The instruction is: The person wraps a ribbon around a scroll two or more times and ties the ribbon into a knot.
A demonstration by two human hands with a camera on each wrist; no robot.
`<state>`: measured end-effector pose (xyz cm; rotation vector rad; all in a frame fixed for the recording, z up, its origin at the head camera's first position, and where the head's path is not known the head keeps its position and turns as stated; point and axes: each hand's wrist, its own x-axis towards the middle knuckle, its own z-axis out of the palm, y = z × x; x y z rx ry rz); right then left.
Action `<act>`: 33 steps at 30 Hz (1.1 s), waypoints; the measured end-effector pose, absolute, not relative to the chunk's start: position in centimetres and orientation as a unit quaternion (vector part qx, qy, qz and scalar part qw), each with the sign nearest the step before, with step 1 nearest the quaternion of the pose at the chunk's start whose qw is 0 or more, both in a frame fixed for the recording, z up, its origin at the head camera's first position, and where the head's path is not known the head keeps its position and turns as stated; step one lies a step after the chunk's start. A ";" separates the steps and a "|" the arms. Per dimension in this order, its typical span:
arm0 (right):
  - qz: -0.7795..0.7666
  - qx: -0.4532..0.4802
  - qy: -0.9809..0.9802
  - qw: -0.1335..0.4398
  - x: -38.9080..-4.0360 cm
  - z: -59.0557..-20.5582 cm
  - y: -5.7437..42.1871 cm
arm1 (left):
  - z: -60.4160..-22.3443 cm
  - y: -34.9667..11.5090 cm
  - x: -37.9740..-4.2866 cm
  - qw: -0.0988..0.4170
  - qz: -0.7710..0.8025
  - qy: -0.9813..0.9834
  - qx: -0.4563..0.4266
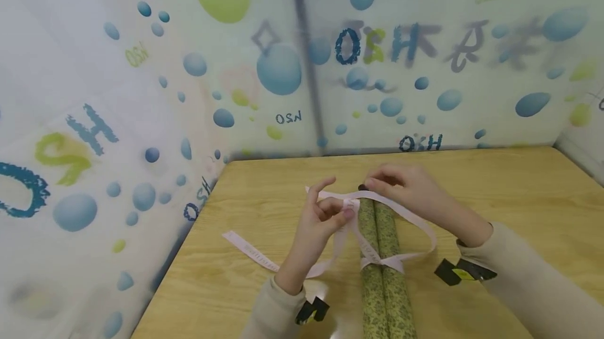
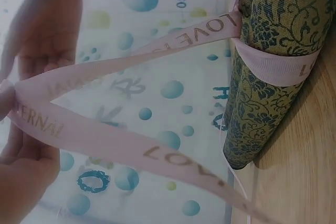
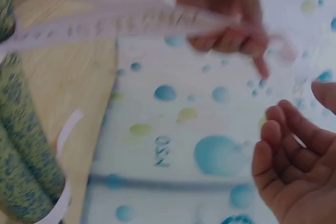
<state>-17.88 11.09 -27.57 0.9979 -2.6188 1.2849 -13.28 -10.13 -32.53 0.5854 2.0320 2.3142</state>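
Observation:
Two long rolls [image 1: 388, 297] in green floral cloth lie side by side, with a pale pink ribbon [image 1: 396, 262] tied around them. My left hand [image 1: 325, 218] pinches a folded length of this ribbon between thumb and fingers, above and left of the rolls. In the left wrist view, gold lettering shows on the taut ribbon [image 2: 100, 127]. Beside the far end of the rolls is my right hand [image 1: 408, 189], close to the ribbon's arc. The right wrist view shows the right hand [image 3: 296, 166] loosely curved, thumb apart from the fingers, holding nothing.
The rolls lie on a wooden table [image 1: 212, 276]. A loose ribbon tail [image 1: 250, 250] trails across its left side. Behind and to the left stand white walls [image 1: 278, 140] printed with blue and green bubbles and lettering.

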 end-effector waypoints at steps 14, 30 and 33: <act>0.341 0.360 -0.868 0.034 -16.0 -25.7 7.8 | -33.7 -11.5 -16.7 -0.053 0.633 0.751 0.181; 0.353 0.401 -0.845 0.022 -15.9 -26.6 6.5 | -38.8 -9.9 -26.5 0.008 0.372 0.836 0.403; 0.357 0.399 -0.844 0.025 -15.8 -26.7 6.6 | -38.8 -9.9 -26.2 0.025 0.412 0.811 0.413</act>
